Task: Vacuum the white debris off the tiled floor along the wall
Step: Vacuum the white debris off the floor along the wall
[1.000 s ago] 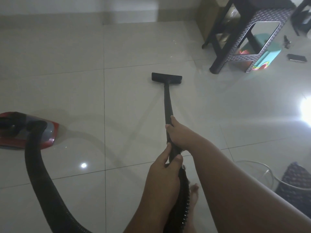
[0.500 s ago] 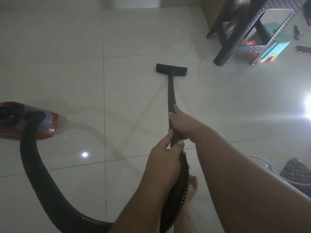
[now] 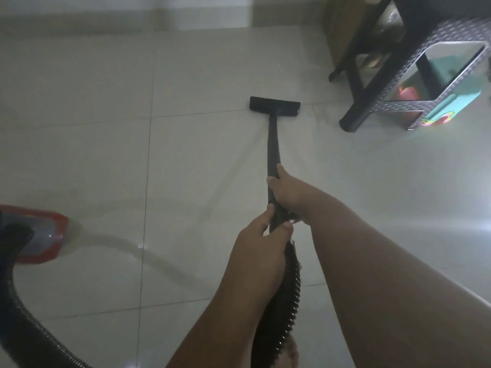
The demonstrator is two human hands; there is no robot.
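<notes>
Both hands grip the slim black rigid vacuum wand [image 3: 273,155], one ahead of the other. The right hand [image 3: 288,191] is curled around the wand farther forward, and the left hand [image 3: 261,251] is wrapped around it just behind, where the wand meets the black ribbed flexible hose [image 3: 288,296]. From the hands the wand runs straight ahead to the flat black rectangular floor nozzle [image 3: 275,104], which lies on the pale glossy tiled floor [image 3: 106,168] well ahead of both hands, on a grout line. A few tiny white specks [image 3: 279,67] lie beyond the nozzle, nearer the wall [image 3: 106,9]. The red canister vacuum body [image 3: 37,235] sits at far left. A dark woven-pattern plastic stool [image 3: 414,75] stands to the nozzle's right.
</notes>
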